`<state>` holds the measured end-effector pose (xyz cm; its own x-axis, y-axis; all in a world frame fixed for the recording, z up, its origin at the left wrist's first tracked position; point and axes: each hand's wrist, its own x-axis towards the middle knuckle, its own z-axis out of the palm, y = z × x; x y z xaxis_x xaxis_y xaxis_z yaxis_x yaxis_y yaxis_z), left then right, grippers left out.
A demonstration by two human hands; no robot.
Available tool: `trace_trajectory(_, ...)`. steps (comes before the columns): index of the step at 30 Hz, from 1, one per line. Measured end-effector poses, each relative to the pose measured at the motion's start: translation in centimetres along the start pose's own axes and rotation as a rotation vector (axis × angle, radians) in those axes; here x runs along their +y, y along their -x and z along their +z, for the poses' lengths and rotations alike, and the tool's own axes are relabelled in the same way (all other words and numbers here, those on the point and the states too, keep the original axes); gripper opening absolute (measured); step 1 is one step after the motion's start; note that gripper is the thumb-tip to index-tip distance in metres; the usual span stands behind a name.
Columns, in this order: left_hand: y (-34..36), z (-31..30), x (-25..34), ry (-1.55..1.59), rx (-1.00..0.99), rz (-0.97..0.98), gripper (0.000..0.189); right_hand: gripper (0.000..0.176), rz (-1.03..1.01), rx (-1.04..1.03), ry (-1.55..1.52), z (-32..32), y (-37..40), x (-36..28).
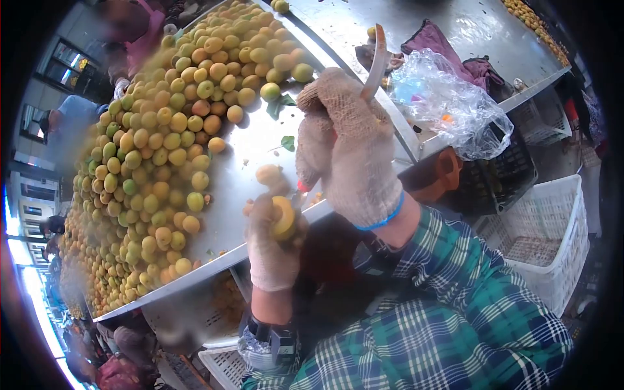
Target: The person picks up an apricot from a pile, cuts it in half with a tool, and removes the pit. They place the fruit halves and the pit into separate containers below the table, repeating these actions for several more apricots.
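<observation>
My left hand (274, 250), in a pale knit glove, is closed round a yellow-green fruit (284, 218) that shows a cut face, just over the metal table's front edge. To its upper right, my right hand (351, 143), in a worn beige glove with a blue cuff, is closed round a tool. The tool's curved, tan end (376, 64) sticks up above the fist, and a red part (303, 186) shows below it near the fruit. A large heap of yellow and green fruits (156, 156) lies on the metal table (244, 159) to the left.
A clear plastic bag (448, 104) and a maroon cloth (435, 42) lie at the upper right. White crates (546, 234) and a black crate (500, 172) stand right of the table. A person in pink (144, 42) is beyond the heap, with others at the far left.
</observation>
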<state>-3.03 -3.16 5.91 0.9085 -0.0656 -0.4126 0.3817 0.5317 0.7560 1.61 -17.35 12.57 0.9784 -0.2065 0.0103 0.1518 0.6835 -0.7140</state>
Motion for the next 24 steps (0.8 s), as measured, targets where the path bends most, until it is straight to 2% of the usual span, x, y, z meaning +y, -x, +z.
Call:
trace_trajectory(3,0.0,-0.1,0.0,0.017,-0.046,-0.031,0.041,0.024,-0.038,-0.02,-0.017,0.6,-0.2,1.3)
trace_trajectory(7,0.5,0.6,0.5,-0.04,0.008,-0.018,0.04,0.022,-0.036,-0.03,-0.016,0.8,-0.3,2.0)
trace_trajectory(9,0.6,1.1,0.5,-0.113,0.087,-0.004,0.054,0.02,-0.068,-0.049,0.009,0.6,-0.4,2.0)
trace_trajectory(13,0.8,1.1,0.3,-0.217,0.058,0.066,0.055,0.019,-0.176,-0.024,0.115,0.4,-0.1,2.1)
trace_trajectory(15,0.7,0.8,0.0,-0.285,0.036,0.163,0.054,0.019,-0.07,-0.127,-0.055,-0.2,0.0,1.8)
trace_trajectory(19,0.6,0.9,-0.3,-0.314,0.027,0.186,0.053,0.019,-0.057,-0.099,-0.106,-0.2,0.0,1.9)
trace_trajectory(22,0.7,1.1,-0.4,-0.481,0.004,0.261,0.052,0.021,-0.077,-0.068,-0.058,0.0,0.0,1.6)
trace_trajectory(24,0.5,1.1,-0.7,-0.481,-0.008,0.29,0.055,0.024,0.007,-0.067,-0.118,0.1,0.0,1.2)
